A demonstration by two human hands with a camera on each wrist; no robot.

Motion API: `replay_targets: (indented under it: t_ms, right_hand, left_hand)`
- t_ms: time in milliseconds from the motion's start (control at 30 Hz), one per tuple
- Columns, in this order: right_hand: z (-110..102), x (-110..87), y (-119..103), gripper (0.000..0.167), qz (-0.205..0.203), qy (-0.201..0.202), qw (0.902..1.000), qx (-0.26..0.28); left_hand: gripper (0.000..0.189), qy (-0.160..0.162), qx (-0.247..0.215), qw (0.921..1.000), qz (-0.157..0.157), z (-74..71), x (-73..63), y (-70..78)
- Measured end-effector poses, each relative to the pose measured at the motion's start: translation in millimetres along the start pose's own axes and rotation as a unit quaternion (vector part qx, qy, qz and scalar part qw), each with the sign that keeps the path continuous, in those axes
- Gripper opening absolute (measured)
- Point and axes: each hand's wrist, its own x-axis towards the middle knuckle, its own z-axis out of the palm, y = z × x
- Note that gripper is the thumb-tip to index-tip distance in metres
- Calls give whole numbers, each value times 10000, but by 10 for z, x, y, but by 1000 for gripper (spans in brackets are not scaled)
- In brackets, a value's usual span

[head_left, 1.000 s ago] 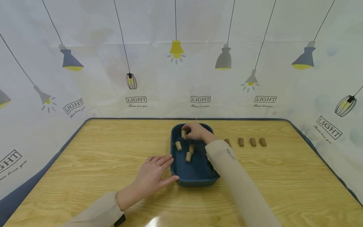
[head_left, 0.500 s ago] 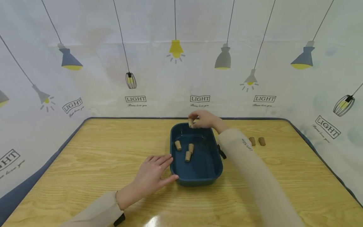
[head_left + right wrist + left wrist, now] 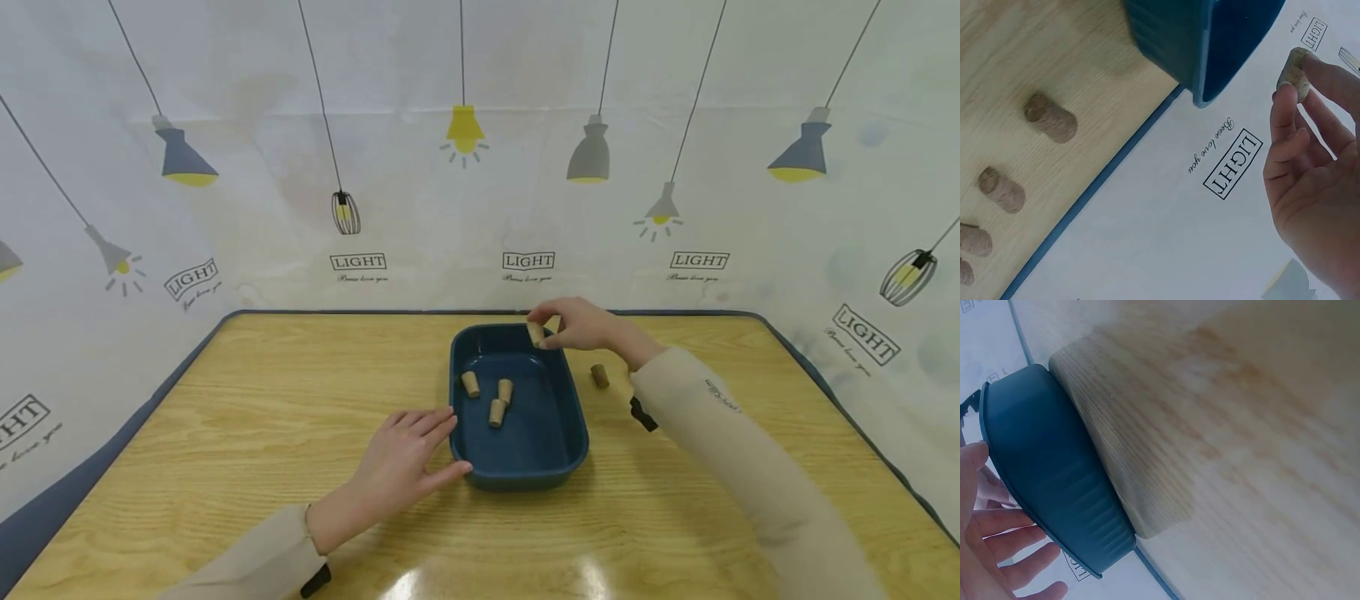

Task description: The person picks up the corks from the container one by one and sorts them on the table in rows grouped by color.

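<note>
My right hand [image 3: 581, 323] pinches a small tapered cork [image 3: 536, 334] between thumb and fingertips. It holds the cork over the far right corner of a deep blue tray [image 3: 577, 454]; the right wrist view shows the cork [image 3: 1296, 74] at the fingertips. Inside the tray lie three corks: one cork [image 3: 470, 384] to the left and two touching near the middle, a rear cork [image 3: 506, 392] and a front cork [image 3: 497, 413]. My left hand [image 3: 401, 458] rests against the tray's left rim, fingers spread and mostly straight.
On the wooden table [image 3: 315, 358], right of the tray, stands a cork [image 3: 599, 376]. The right wrist view shows several corks in a row, including a second cork [image 3: 1002, 190]; my right forearm hides the others from the head view. A printed backdrop [image 3: 420, 208] surrounds the table.
My right hand has lifted a cork up from the tray's far left part and carried it rightward to the far right corner. My left hand and the tray have stayed put.
</note>
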Motion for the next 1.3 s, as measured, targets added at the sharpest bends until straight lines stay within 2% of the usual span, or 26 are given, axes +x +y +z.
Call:
replay_targets:
  t_ms: [267, 433, 533, 667, 900, 1167, 1300]
  right_hand:
    - [8, -287, 79, 41, -137, 77, 9996, 214]
    - [43, -448, 169, 43, -48, 77, 9999, 109]
    - [69, -544, 224, 43, 32, 83, 9996, 269]
    - [87, -665, 276, 42, -20, 78, 9985, 548]
    - [165, -875, 370, 42, -123, 73, 9991, 399]
    - [327, -1022, 513, 40, -278, 115, 9979, 566]
    - [403, -1073, 575, 39, -191, 63, 9977, 640]
  left_hand:
    - [63, -95, -41, 9999, -51, -11, 0, 4]
    - [63, -116, -58, 9999, -65, -14, -1, 7]
    - [62, -118, -53, 9999, -64, -14, -2, 8]
    - [62, -84, -61, 9999, -47, -20, -1, 12]
    - [61, 57, -17, 10000, -4, -3, 4, 7]
    - [60, 85, -14, 10000, 6, 4, 0, 7]
    - [61, 43, -38, 10000, -11, 8, -4, 6]
